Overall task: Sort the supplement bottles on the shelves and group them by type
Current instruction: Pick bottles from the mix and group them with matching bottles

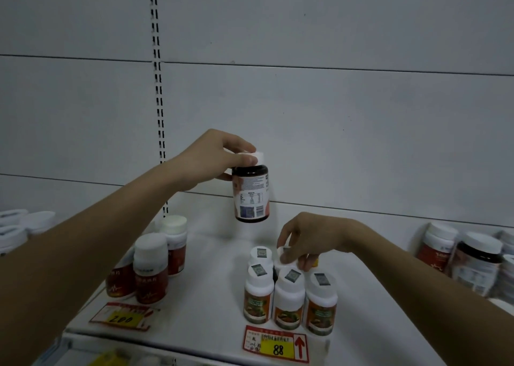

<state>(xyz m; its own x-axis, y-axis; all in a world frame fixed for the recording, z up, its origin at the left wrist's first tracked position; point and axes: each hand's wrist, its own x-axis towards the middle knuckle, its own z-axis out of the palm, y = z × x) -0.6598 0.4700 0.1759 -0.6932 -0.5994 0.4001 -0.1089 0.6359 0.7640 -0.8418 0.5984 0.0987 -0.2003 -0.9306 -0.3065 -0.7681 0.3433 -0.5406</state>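
Note:
My left hand [214, 161] grips the white cap of a dark supplement bottle [251, 196] and holds it in the air above the white shelf [211, 276]. Below and to the right, my right hand [308, 239] pinches the cap of a white bottle [283, 255] in the back row of a cluster of orange-and-green labelled bottles [288, 299]. Red-labelled bottles with white caps [151, 268] stand at the left of the shelf, partly behind my left forearm.
More red and dark bottles [467, 260] crowd the shelf's right end, and blurred white caps [16, 226] show at far left. Price tags reading 200 [122, 317] and 88 [276, 346] hang on the front edge. A slotted upright [158, 101] runs up the back panel.

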